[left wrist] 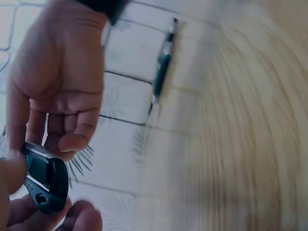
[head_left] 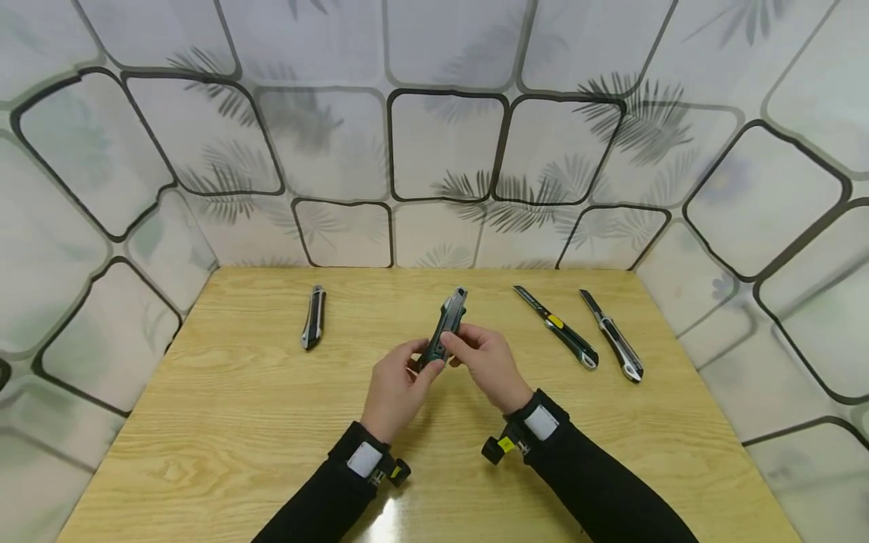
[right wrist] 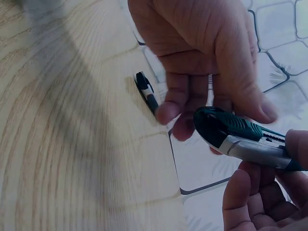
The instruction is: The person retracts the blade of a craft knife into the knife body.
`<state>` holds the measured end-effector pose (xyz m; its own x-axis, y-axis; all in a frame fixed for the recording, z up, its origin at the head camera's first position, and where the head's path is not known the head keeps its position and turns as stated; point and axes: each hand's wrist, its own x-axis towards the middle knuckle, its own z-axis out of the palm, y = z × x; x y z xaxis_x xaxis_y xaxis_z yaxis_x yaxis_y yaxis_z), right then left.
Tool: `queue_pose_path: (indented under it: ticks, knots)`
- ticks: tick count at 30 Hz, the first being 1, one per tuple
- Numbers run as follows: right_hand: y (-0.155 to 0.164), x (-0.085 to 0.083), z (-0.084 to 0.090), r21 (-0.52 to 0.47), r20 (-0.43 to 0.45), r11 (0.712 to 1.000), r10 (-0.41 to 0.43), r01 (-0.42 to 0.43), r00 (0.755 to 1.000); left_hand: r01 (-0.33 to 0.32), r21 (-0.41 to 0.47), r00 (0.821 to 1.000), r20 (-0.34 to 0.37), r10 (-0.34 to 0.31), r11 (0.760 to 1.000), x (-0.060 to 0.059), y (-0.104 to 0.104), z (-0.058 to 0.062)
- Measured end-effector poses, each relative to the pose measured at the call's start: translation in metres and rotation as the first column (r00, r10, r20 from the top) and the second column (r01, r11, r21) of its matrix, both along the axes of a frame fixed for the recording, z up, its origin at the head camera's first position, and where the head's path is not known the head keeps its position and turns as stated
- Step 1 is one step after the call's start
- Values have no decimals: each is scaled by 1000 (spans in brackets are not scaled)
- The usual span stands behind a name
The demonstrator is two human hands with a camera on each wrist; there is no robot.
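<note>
Lying on the wooden table [head_left: 237,422], three knives.

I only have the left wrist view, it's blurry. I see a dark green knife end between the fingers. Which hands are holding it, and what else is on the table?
Observer: Both hands. The left hand grips the rear end of the green utility knife; the right hand pinches its middle.
Operator: How many other knives are out?
Observer: Three lie on the wooden table: a black-and-silver utility knife at the left, a yellow-slider knife and a silver knife at the right.
Operator: Are the blades out?
Observer: Both right-side knives show theirs extended.
</note>
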<state>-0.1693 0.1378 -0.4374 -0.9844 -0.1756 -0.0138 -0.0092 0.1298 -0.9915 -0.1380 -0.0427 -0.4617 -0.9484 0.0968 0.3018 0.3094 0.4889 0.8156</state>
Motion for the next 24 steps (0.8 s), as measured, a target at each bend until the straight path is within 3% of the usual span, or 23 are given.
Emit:
queue_pose_path:
  ticks: [3,6,9,13,18,24]
  knots:
    - [-2,2,1,7,-8,1000,8,-8,1000,-74,-172,986,-163,46,982,2,6,1]
    - [-5,3,1,9,-5,1000,24,-24,1000,-132,-235,970,-232,76,963,1,11,2]
    - [-6,2,1,16,18,999,48,-49,999,-151,-237,975,-196,105,960,-1,12,5]
    - [0,0,-2,67,51,994,85,-88,995,-153,-237,987,-93,134,959,-13,5,6]
    - [12,0,-9,133,95,983,114,-127,989,-176,-306,982,6,186,936,-46,-21,-1]
    - [24,1,-20,155,150,977,123,-146,981,-223,-428,951,102,292,876,-89,-57,-13]
